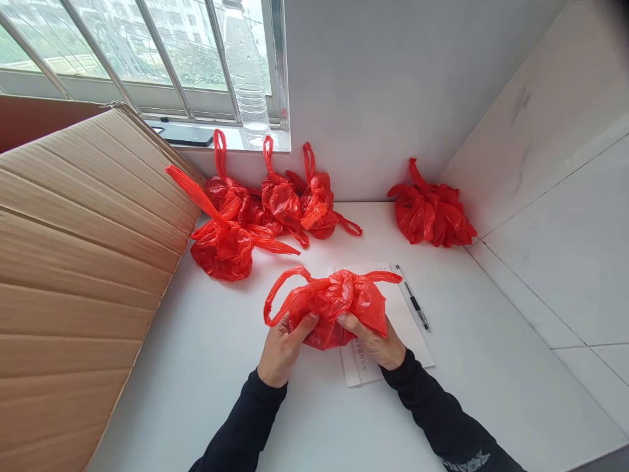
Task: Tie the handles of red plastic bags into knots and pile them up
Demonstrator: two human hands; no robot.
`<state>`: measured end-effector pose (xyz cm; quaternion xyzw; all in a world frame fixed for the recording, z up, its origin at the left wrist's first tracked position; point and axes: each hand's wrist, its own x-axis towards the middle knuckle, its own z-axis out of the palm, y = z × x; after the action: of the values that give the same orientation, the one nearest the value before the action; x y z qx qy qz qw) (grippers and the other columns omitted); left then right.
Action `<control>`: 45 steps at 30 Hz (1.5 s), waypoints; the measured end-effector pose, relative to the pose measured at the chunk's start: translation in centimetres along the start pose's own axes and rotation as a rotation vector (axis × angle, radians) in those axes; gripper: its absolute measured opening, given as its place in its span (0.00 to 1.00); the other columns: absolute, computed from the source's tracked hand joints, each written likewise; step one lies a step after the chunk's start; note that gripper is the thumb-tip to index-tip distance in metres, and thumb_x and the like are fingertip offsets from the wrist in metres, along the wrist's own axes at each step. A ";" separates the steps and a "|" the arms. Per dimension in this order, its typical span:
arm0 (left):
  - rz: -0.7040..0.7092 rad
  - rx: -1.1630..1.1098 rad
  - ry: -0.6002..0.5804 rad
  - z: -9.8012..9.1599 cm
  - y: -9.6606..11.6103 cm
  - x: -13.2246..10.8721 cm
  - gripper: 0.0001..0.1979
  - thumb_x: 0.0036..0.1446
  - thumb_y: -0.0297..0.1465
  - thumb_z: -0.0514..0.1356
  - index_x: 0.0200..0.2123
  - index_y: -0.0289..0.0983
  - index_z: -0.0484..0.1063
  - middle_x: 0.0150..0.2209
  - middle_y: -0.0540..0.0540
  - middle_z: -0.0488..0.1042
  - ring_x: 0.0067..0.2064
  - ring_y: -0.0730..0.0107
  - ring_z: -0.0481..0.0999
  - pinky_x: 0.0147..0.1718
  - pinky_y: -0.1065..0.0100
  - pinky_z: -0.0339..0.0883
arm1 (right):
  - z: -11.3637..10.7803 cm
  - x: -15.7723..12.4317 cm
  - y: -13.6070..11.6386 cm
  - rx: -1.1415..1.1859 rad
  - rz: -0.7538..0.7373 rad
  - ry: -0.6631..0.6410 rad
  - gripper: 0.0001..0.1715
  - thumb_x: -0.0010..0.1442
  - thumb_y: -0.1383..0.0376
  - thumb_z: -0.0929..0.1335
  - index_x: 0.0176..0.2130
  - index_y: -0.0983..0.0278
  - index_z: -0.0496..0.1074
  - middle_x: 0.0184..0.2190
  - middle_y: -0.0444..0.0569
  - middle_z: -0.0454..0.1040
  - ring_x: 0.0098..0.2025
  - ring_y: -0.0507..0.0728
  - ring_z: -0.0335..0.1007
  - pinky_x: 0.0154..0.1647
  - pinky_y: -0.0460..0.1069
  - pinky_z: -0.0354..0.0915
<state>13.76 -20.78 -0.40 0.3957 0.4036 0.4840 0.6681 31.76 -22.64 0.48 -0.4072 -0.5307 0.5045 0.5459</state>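
Between my two hands is a red plastic bag (351,298), knotted at the top with its handle loops sticking out to both sides. My left hand (285,347) grips its left side, thumb on the near face. On the right side, my right hand (376,337) holds it the same way, its fingers hidden behind the plastic. What the bag contains cannot be seen. Under it lies a paper sheet (407,334) with handwriting, partly covered by the bag and my right hand. A black pen (416,305) rests at the sheet's right edge.
Several tied red bags (223,252) sit at the back left against the wall. Another red bundle (432,213) is in the back right corner. A large cardboard box (83,282) stands at left. A plastic bottle (248,78) and a phone (187,135) are on the windowsill.
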 end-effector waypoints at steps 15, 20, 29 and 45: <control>0.034 0.106 -0.006 -0.2 0.0 0.0 0.18 0.52 0.37 0.70 0.45 0.37 0.79 0.45 0.40 0.81 0.50 0.49 0.78 0.50 0.55 0.71 | 0.0 0.0 0.0 -0.028 -0.026 -0.017 0.14 0.62 0.57 0.72 0.48 0.55 0.75 0.48 0.47 0.78 0.52 0.63 0.75 0.55 0.57 0.72; 0.079 0.209 -0.075 -0.2 0.4 -0.2 0.17 0.53 0.35 0.68 0.47 0.40 0.78 0.45 0.42 0.80 0.47 0.51 0.78 0.47 0.57 0.71 | 0.0 0.1 0.2 -0.017 -0.036 0.037 0.15 0.61 0.57 0.73 0.48 0.55 0.75 0.48 0.47 0.79 0.51 0.64 0.75 0.55 0.59 0.72; 0.078 0.253 -0.099 -0.4 0.0 -0.3 0.02 0.53 0.30 0.65 0.32 0.39 0.76 0.30 0.48 0.74 0.32 0.64 0.72 0.34 0.65 0.68 | 0.0 -0.1 0.8 -0.031 -0.014 0.133 0.16 0.60 0.57 0.73 0.48 0.56 0.76 0.48 0.48 0.79 0.52 0.65 0.74 0.56 0.59 0.71; 0.059 0.102 0.018 -0.2 -0.2 0.0 0.19 0.48 0.35 0.73 0.44 0.37 0.79 0.42 0.40 0.81 0.46 0.49 0.80 0.46 0.55 0.74 | 0.1 0.3 -0.4 -0.109 -0.022 -0.113 0.17 0.58 0.63 0.74 0.49 0.55 0.75 0.47 0.46 0.79 0.50 0.66 0.76 0.54 0.62 0.73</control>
<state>13.65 -20.76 -0.61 0.4364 0.4220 0.4859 0.6288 31.72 -22.42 0.96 -0.4015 -0.5917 0.4909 0.4976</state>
